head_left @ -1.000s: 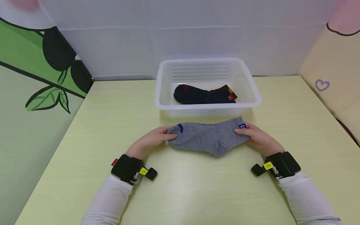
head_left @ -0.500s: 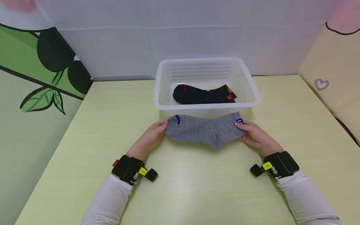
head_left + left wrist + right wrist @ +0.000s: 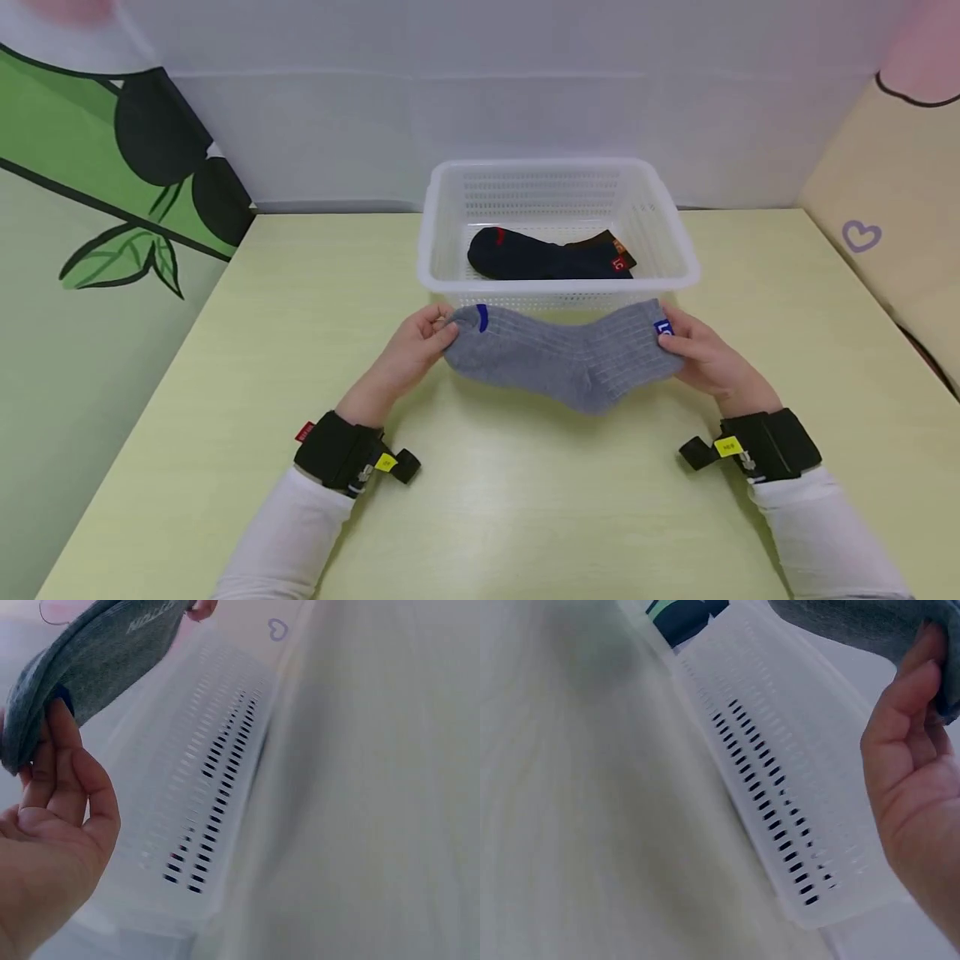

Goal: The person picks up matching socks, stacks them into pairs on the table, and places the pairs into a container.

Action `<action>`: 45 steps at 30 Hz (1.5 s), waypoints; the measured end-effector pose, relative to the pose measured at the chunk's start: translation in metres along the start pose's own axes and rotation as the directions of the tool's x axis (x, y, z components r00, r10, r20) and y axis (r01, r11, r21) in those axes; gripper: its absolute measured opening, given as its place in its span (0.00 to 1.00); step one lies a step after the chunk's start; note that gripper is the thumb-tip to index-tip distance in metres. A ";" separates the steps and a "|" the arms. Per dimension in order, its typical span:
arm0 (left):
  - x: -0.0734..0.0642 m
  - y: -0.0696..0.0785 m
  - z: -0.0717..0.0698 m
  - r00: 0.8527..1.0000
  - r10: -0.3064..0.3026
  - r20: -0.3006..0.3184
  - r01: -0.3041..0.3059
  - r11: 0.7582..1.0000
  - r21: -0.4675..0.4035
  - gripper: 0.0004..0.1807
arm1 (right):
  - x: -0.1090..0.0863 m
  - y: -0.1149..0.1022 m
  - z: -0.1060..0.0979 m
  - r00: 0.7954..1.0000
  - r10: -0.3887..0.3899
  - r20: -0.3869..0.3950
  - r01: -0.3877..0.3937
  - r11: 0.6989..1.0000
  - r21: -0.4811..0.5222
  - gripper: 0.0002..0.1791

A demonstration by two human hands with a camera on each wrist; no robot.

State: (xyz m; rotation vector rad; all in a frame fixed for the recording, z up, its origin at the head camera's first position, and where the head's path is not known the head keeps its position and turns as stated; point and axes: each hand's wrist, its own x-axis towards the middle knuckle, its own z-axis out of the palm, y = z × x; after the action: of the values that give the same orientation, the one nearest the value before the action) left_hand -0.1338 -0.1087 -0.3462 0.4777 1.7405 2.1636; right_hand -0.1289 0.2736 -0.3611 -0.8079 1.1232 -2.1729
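A grey sock [image 3: 547, 354] with blue marks at toe and cuff is stretched sideways between both hands, raised off the table just in front of the basket. My left hand [image 3: 408, 350] pinches its toe end between thumb and fingers, seen close up in the left wrist view. At the cuff, beside the blue label, my right hand [image 3: 708, 358] grips with the thumb on top. Behind the sock stands a white plastic basket [image 3: 558, 286]. Inside it lie a black sock [image 3: 540, 257] with red marks and, partly hidden beneath, a brown one [image 3: 606, 240].
The pale wooden table [image 3: 525, 517] spreads out around the basket. A whitish cloth backdrop [image 3: 315, 142] rises behind its far edge. Printed panels flank it, a green one [image 3: 60, 125] on the left and a beige one [image 3: 892, 183] on the right.
The grey sock has risen from near the tabletop toward the camera. The left hand has shifted its grip at the toe, and the right hand has moved slightly right. The basket stays put.
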 end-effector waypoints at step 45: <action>0.140 0.056 0.024 0.924 -0.330 -0.192 0.271 0.213 0.939 0.19 | 0.123 -0.060 -0.019 0.679 0.141 -0.720 -0.724 -0.028 -0.689 0.19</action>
State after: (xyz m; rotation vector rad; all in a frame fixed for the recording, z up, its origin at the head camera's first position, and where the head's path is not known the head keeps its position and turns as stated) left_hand -0.2502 -0.0366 -0.2783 0.3593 2.6886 0.5375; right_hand -0.2358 0.2265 -0.2881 -0.1518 2.7242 -0.6954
